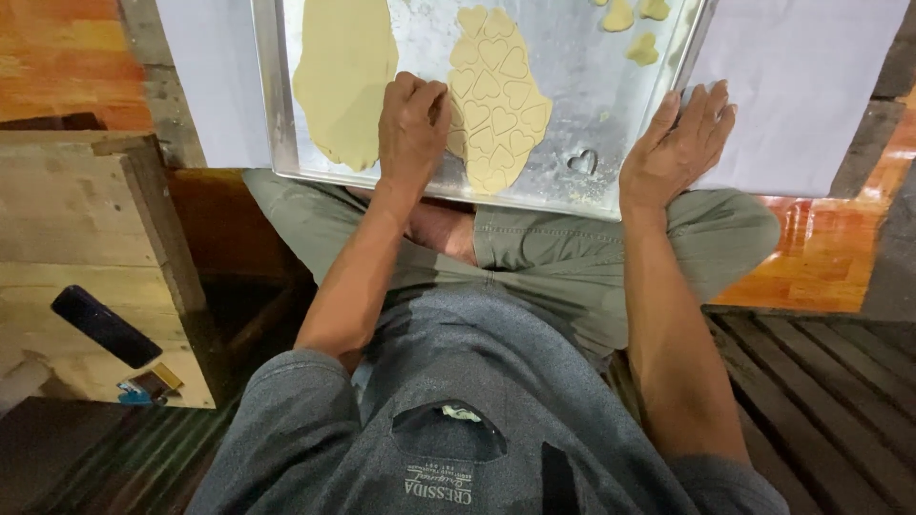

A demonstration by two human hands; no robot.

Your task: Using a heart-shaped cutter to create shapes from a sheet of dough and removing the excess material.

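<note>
A metal baking tray (270, 114) lies in front of my crossed legs. On it are two flat sheets of pale dough: a plain one (343, 76) at the left and one (496, 105) stamped all over with heart outlines. My left hand (412, 129) is closed with its fingertips pressed at the left edge of the stamped sheet; whatever it holds is hidden. My right hand (676, 143) rests flat, fingers spread, on the tray's right rim. A heart-shaped cutter (582, 162) lies on the tray between my hands. Cut-out dough hearts (641, 48) sit at the tray's far right.
White paper (801, 86) lies under the tray on an orange-brown wooden floor (57, 57). A low wooden box (86, 248) stands at the left with a dark oblong object (103, 326) on it. Dark slatted boards (830, 381) are at the right.
</note>
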